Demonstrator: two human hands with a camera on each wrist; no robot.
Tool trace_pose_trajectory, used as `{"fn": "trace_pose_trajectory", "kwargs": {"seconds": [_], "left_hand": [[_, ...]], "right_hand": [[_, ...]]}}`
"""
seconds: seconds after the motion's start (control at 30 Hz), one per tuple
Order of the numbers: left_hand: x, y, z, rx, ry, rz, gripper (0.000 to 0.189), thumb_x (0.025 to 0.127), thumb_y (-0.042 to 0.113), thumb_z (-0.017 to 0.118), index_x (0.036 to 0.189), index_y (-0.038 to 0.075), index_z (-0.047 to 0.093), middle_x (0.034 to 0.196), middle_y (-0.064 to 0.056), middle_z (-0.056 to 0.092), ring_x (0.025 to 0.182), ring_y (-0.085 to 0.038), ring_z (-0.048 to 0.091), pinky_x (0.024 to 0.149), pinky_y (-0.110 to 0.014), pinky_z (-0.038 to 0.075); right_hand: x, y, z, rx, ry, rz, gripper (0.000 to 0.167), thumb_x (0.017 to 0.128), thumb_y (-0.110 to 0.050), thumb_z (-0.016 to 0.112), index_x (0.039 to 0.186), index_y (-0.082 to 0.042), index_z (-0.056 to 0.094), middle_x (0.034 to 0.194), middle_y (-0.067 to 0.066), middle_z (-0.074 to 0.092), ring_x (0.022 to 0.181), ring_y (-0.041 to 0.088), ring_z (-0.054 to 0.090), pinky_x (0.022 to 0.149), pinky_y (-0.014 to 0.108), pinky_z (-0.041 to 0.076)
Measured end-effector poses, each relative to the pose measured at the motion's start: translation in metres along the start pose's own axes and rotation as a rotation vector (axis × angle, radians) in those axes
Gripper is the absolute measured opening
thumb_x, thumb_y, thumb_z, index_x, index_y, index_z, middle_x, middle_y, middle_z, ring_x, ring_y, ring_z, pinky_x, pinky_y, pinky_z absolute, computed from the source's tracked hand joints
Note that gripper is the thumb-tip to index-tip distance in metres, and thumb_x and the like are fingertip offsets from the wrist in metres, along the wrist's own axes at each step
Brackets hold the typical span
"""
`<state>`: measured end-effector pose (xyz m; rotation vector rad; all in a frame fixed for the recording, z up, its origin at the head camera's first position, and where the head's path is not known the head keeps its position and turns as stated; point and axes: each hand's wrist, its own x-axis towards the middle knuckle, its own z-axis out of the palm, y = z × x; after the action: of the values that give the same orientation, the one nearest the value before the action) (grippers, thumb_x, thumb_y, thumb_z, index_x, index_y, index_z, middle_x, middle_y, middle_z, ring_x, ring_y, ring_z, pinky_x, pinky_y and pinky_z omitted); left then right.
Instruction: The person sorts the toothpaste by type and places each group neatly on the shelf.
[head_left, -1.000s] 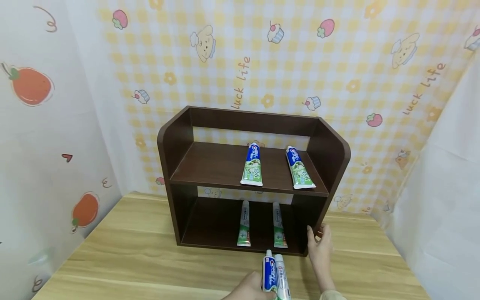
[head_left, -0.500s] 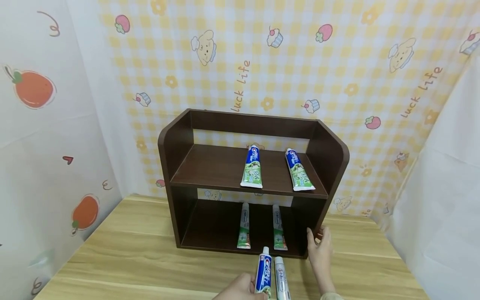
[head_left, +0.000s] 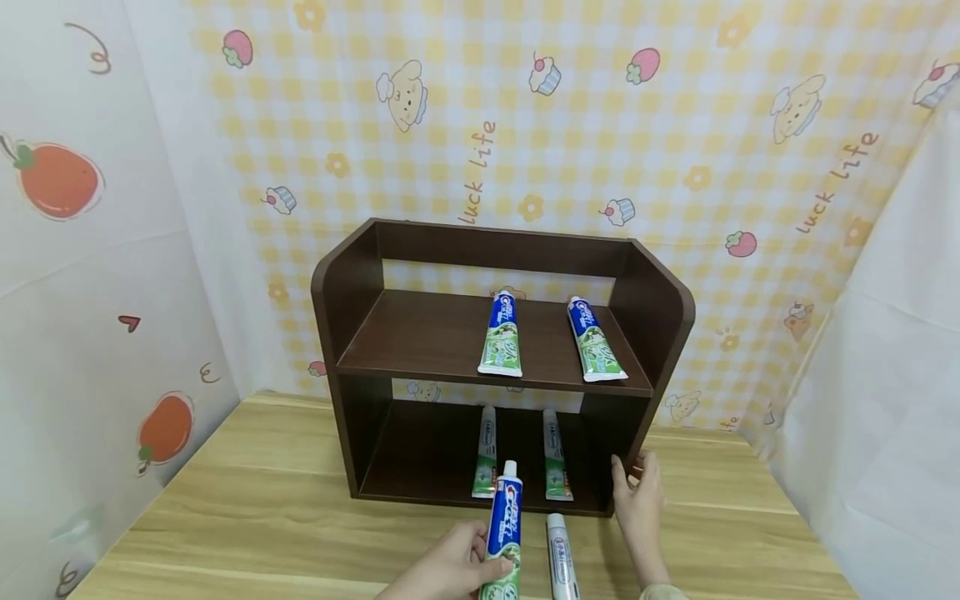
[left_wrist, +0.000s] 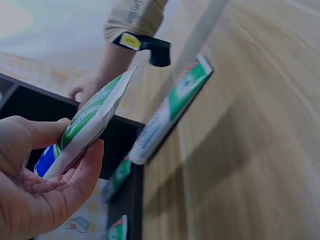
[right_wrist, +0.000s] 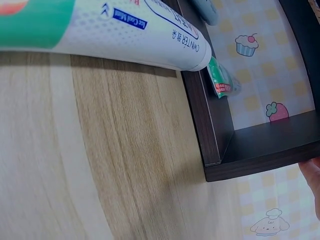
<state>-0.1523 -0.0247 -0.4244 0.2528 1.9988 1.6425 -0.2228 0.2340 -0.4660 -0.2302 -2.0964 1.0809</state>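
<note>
My left hand (head_left: 444,562) pinches a blue-and-green toothpaste tube (head_left: 504,521) between thumb and fingers, cap end up, in front of the dark brown shelf (head_left: 420,329). The left wrist view shows that tube (left_wrist: 92,120) raised above the table, its flat crimped end free. My right hand (head_left: 639,504) grips the lower front of the shelf's right side panel, thumb on the inner side. A white toothpaste tube (head_left: 562,557) with a green end lies on the table between my hands, cap towards the shelf; neither hand touches it.
On the upper board lie two blue-and-green tubes (head_left: 501,333) (head_left: 596,340), the second near the right panel. Two silver-and-green tubes (head_left: 486,450) (head_left: 557,454) lie on the lower board. Behind the wooden table (head_left: 262,508) hangs a checked backdrop (head_left: 525,167).
My left hand has moved left and slightly up with the blue-and-green tube, away from the white tube it was beside. The white tube stays on the table, and my right hand keeps its grip.
</note>
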Motion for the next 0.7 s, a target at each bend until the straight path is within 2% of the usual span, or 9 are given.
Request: {"fn": "trace_pose_trajectory", "kwargs": {"seconds": [0.2, 0.43, 0.6, 0.67, 0.7], "left_hand": [[-0.014, 0.011, -0.014, -0.015, -0.023, 0.053, 0.043, 0.087, 0.017, 0.061, 0.117, -0.008, 0.044, 0.088, -0.01, 0.057, 0.079, -0.017, 0.059, 0.069, -0.035, 0.057], [-0.034, 0.031, -0.031, 0.084, 0.03, 0.174, 0.04, 0.086, 0.021, 0.063, 0.11, -0.006, 0.048, 0.081, -0.007, 0.056, 0.07, -0.015, 0.053, 0.058, -0.024, 0.052], [-0.043, 0.047, -0.043, 0.15, 0.095, 0.25, 0.042, 0.085, 0.022, 0.063, 0.11, -0.007, 0.047, 0.078, -0.005, 0.058, 0.068, -0.013, 0.052, 0.056, -0.022, 0.05], [-0.045, 0.052, -0.047, 0.189, 0.127, 0.271, 0.042, 0.085, 0.023, 0.063, 0.11, -0.008, 0.047, 0.077, -0.005, 0.059, 0.067, -0.012, 0.052, 0.055, -0.021, 0.049], [-0.047, 0.055, -0.049, 0.209, 0.146, 0.274, 0.043, 0.085, 0.024, 0.064, 0.11, -0.007, 0.048, 0.077, -0.005, 0.059, 0.067, -0.012, 0.051, 0.055, -0.021, 0.049]], "right_hand": [[0.001, 0.001, 0.001, -0.006, -0.002, 0.001, 0.018, 0.084, -0.004, 0.06, 0.096, 0.005, 0.049, 0.09, 0.02, 0.056, 0.081, 0.035, 0.059, 0.058, 0.015, 0.047], [0.001, 0.001, -0.001, -0.004, -0.02, 0.008, 0.018, 0.085, -0.004, 0.058, 0.097, 0.005, 0.049, 0.092, 0.022, 0.055, 0.084, 0.038, 0.059, 0.062, 0.036, 0.055], [0.002, 0.001, 0.0, -0.003, -0.018, 0.008, 0.018, 0.085, -0.004, 0.059, 0.097, 0.005, 0.049, 0.092, 0.021, 0.055, 0.084, 0.038, 0.059, 0.06, 0.015, 0.049], [0.002, 0.002, 0.0, -0.014, -0.013, 0.008, 0.019, 0.085, -0.005, 0.06, 0.097, 0.005, 0.049, 0.092, 0.02, 0.055, 0.084, 0.037, 0.06, 0.06, 0.011, 0.046], [0.001, 0.002, 0.0, -0.016, -0.016, 0.01, 0.019, 0.085, -0.005, 0.059, 0.097, 0.005, 0.049, 0.092, 0.02, 0.055, 0.084, 0.037, 0.059, 0.06, 0.014, 0.048]]}}
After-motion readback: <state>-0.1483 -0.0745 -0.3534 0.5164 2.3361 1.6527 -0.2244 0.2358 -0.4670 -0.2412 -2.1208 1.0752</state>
